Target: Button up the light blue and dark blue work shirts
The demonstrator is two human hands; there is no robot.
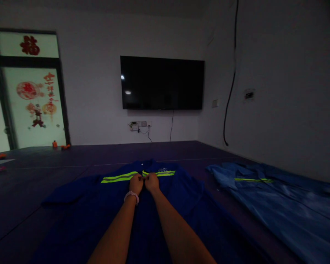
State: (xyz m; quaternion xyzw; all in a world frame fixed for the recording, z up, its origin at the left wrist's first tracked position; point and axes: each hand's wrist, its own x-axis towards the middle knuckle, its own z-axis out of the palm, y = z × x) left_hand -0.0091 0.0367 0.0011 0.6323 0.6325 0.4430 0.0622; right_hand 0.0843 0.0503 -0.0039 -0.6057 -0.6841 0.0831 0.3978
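Observation:
A dark blue work jacket (181, 198) lies spread out in front of me, its collar at the far end and a yellow-green reflective stripe (118, 178) across the chest. My left hand (136, 184), with a pink band at the wrist, pinches the front edge of the jacket near the stripe. Right beside it, my right hand (152, 182) is closed on the other front edge, where a bit of the stripe folds up. The fingertips almost meet, and what lies between them is too small to make out.
To the right lies a lighter blue garment (275, 201) with a thin yellow-green stripe. Small orange objects (55, 144) stand far left on the purple surface (79, 156). A black cable (230, 95) hangs down the right wall. A television (162, 83) is mounted ahead.

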